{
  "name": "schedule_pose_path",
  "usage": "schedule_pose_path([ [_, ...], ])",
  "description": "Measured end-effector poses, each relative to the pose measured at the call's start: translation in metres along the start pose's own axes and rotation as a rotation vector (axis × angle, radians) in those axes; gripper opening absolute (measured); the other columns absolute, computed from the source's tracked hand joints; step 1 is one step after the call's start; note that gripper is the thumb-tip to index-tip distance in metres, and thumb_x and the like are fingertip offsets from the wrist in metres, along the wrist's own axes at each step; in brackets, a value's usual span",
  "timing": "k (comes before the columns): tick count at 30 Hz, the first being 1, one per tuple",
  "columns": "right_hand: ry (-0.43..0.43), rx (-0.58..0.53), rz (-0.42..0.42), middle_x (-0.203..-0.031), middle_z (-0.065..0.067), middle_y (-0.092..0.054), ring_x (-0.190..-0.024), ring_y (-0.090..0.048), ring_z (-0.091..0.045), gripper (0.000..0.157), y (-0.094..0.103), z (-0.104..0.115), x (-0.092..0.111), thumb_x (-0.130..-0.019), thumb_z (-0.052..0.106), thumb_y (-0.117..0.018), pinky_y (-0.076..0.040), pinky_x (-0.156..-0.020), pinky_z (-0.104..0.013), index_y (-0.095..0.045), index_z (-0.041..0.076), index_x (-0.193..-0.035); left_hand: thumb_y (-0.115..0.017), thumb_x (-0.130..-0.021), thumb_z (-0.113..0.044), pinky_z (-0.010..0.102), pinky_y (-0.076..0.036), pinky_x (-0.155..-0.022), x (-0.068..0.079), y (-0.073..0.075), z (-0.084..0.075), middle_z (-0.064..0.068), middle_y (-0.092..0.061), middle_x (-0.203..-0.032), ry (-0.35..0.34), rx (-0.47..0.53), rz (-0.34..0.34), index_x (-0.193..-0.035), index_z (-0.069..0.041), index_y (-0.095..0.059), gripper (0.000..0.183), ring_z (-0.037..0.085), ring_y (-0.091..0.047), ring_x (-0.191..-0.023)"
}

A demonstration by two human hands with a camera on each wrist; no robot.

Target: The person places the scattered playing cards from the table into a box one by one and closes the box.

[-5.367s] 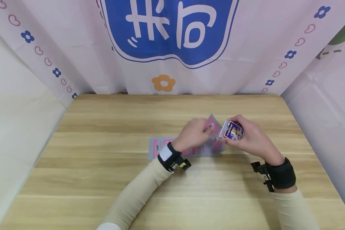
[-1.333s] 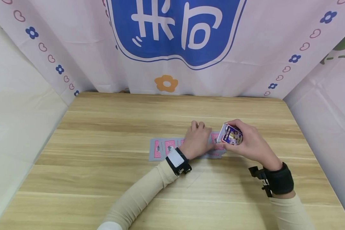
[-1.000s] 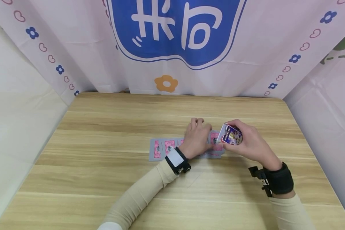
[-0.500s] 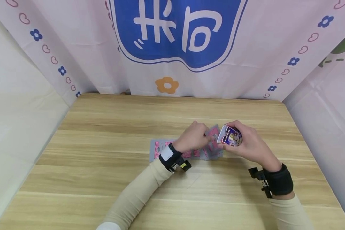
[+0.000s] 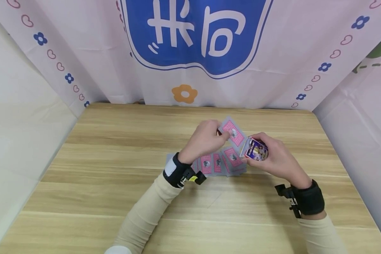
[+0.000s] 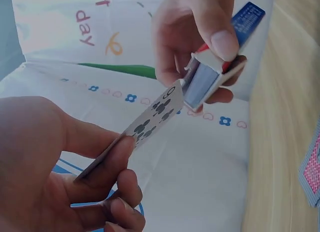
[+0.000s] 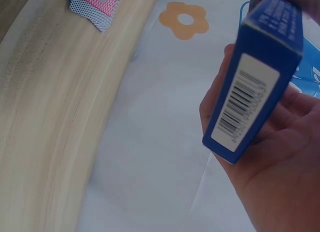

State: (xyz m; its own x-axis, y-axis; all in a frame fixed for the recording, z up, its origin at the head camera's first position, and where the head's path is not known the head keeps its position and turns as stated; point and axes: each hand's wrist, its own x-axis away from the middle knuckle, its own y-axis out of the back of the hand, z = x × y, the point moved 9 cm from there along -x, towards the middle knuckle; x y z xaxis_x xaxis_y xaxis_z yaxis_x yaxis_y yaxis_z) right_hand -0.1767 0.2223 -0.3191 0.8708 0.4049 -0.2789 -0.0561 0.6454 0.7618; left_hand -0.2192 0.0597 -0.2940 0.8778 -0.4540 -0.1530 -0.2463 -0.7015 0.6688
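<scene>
Head view: my left grip (image 5: 203, 139) pinches one playing card (image 5: 236, 134), pink back up, above the bench (image 5: 98, 197). My right grip (image 5: 274, 155) holds the card box (image 5: 256, 150), its mouth (image 5: 245, 146) towards that card. Overlapping cards (image 5: 206, 165) lie face down on the bench, partly hidden by my left arm (image 5: 152, 208). Left wrist view: the playing card shows clubs (image 6: 161, 106), its far corner just beside the mouth; contact I cannot confirm. Right wrist view: the card box's blue side bears a barcode (image 7: 240, 102).
</scene>
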Motion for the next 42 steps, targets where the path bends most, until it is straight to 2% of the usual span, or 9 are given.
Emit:
schedule_pose_path([
  [4,0.001,0.001,0.001,-0.096,-0.006,-0.063,-0.073,-0.057,-0.013,0.059,0.0,0.001,-0.001,-0.068,0.024,-0.083,-0.053,-0.054,-0.036,-0.053,0.011,-0.117,-0.06,-0.09,-0.025,0.022,-0.027,-0.037,0.001,-0.001,-0.006,-0.002,-0.038,-0.05,-0.038,-0.001,0.013,-0.057,-0.01,-0.043,0.04,0.013,-0.04,-0.039],
  [14,-0.008,0.006,0.01,-0.096,-0.007,-0.063,-0.074,-0.056,-0.013,0.058,-0.001,0.003,0.0,-0.069,0.023,-0.083,-0.053,-0.055,-0.036,-0.053,0.01,-0.117,-0.063,-0.09,-0.027,0.025,-0.037,-0.044,0.004,-0.003,-0.012,0.001,-0.05,-0.058,-0.062,-0.045,-0.009,-0.057,-0.01,-0.048,0.04,0.013,-0.047,-0.048],
  [19,-0.015,0.006,-0.002,-0.094,-0.007,-0.063,-0.071,-0.056,-0.013,0.058,-0.001,0.003,0.0,-0.069,0.024,-0.083,-0.053,-0.053,-0.034,-0.053,0.01,-0.117,-0.063,-0.089,-0.027,0.024,-0.04,-0.043,0.006,-0.006,-0.016,-0.001,-0.053,-0.061,-0.073,-0.103,-0.086,-0.055,-0.012,-0.049,0.04,0.01,-0.048,-0.048],
  [24,-0.021,0.021,-0.037,-0.089,-0.006,-0.062,-0.066,-0.054,-0.012,0.057,0.001,0.001,0.001,-0.069,0.024,-0.083,-0.051,-0.047,-0.031,-0.054,0.008,-0.116,-0.063,-0.087,-0.028,0.022,-0.038,-0.038,0.008,-0.011,-0.023,-0.002,-0.051,-0.059,-0.121,-0.176,-0.156,-0.054,-0.014,-0.048,0.039,0.007,-0.047,-0.045],
  [33,0.004,0.033,-0.062,-0.089,-0.006,-0.064,-0.067,-0.055,-0.012,0.058,0.005,0.003,-0.001,-0.067,0.026,-0.083,-0.051,-0.049,-0.033,-0.055,0.008,-0.114,-0.061,-0.089,-0.032,0.021,-0.023,-0.034,0.011,-0.032,-0.031,-0.005,-0.038,-0.049,-0.184,-0.283,-0.089,-0.052,-0.015,-0.041,0.045,0.007,-0.038,-0.038],
  [39,-0.018,0.016,-0.061,-0.089,-0.006,-0.064,-0.066,-0.055,-0.012,0.058,0.007,0.003,0.0,-0.068,0.03,-0.083,-0.05,-0.047,-0.032,-0.055,0.009,-0.114,-0.041,-0.099,-0.024,0.02,-0.022,-0.034,0.01,-0.031,-0.029,-0.006,-0.036,-0.047,-0.162,-0.251,-0.062,-0.051,-0.015,-0.042,0.049,0.008,-0.034,-0.038],
  [42,-0.019,0.014,-0.06,-0.089,-0.006,-0.064,-0.066,-0.054,-0.012,0.058,0.007,0.003,0.001,-0.068,0.03,-0.083,-0.05,-0.048,-0.032,-0.055,0.009,-0.114,-0.035,-0.1,-0.022,0.021,-0.022,-0.033,0.01,-0.031,-0.028,-0.006,-0.036,-0.047,-0.146,-0.247,-0.052,-0.052,-0.015,-0.042,0.049,0.008,-0.034,-0.038],
])
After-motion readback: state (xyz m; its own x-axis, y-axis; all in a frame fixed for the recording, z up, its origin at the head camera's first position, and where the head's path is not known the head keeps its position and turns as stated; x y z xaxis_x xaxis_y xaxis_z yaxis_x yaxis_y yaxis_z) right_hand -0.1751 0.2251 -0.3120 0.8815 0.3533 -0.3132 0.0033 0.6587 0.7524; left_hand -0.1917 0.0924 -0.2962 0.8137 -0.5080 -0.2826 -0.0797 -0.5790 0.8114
